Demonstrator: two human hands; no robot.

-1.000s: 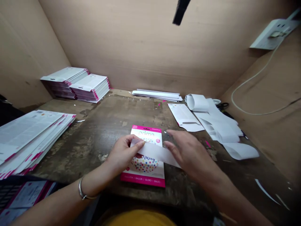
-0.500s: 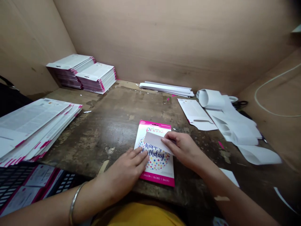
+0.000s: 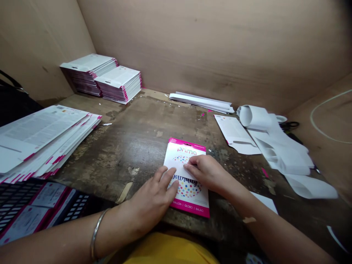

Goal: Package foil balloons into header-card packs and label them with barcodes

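A flat balloon packet (image 3: 189,190) with pink bands, "prima" at its top and coloured dots lies on the worktable in front of me. My left hand (image 3: 154,194), fingers spread, rests on the packet's left side. My right hand (image 3: 206,170) pinches a white paper slip (image 3: 180,170) that lies across the middle of the packet and covers part of the printed lettering. Whether the slip lies fully flat is hard to tell. Part of the packet's right edge is hidden by my right hand.
Two stacks of packets (image 3: 118,82) stand at the back left. A loose pile of packets (image 3: 46,135) sits at the left, above a dark crate (image 3: 79,207). On the right are an opened packet (image 3: 236,134), curled white backing strips (image 3: 288,150) and scissors (image 3: 291,125).
The slip has gone from tilted across the packet to lower and closer against it, covering more of the lettering. My left fingers have spread wider. The view has shifted slightly.
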